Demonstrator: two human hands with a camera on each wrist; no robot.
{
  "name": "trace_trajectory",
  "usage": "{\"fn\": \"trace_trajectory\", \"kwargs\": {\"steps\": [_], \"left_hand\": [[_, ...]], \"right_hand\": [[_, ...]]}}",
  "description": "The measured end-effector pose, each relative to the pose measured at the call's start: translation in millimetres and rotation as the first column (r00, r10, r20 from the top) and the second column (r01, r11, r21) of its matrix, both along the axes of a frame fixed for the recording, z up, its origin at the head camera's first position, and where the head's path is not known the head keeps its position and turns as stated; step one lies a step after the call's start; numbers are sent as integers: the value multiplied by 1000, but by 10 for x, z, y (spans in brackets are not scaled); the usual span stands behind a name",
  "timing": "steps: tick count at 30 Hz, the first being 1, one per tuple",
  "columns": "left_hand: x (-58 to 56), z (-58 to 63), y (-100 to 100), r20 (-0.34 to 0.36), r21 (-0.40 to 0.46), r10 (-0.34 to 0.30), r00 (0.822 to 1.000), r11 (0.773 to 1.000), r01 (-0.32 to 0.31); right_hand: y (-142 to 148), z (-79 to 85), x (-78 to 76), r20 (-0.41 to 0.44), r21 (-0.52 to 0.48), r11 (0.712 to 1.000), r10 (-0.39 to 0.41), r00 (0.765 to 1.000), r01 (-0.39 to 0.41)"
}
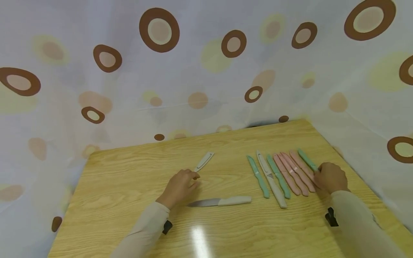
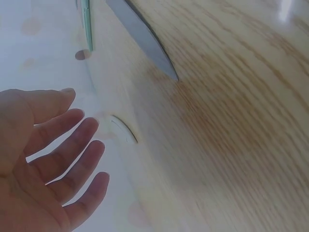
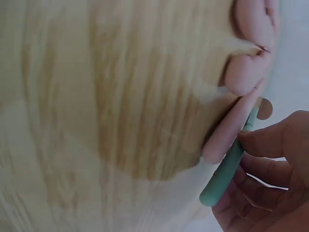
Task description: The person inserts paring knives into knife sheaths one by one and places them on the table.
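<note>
My right hand [image 1: 332, 178] pinches the handle of a green knife [image 3: 227, 171] at the right end of a row of knives; its green sheathed front [image 1: 307, 159] points away from me. Right beside it lie three pink knives [image 1: 298, 173]. My left hand [image 1: 180, 188] hovers over the table with fingers loosely bent and apart, holding nothing. Just beyond its fingertips lies a white blade sheath [image 1: 204, 161]. A white-handled knife [image 1: 234, 200] with a bare blade lies crosswise to the right of this hand, its tip [image 2: 169, 70] toward the wrist.
Left of the pink knives, a green knife [image 1: 279, 175], a longer white knife [image 1: 274, 186] and another green knife [image 1: 259, 179] lie side by side. The wooden table [image 1: 122, 186] ends at a spotted curtain [image 1: 180, 89] behind and on the right.
</note>
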State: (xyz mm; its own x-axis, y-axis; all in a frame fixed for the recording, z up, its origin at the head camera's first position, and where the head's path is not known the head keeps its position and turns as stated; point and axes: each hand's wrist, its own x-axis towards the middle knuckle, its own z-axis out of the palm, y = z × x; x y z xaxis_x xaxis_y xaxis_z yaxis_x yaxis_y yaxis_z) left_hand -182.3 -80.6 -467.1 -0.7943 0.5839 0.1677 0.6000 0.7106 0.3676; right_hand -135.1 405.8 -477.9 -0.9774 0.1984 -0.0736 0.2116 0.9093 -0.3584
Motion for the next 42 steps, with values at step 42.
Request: {"fn": "trace_trajectory", "kwargs": {"steps": [42], "left_hand": [[-674,-221,563,82,-165,359,930,925,-342]], "right_hand": [[-1562,188,628,-374,6,912,383,845,-411]]}}
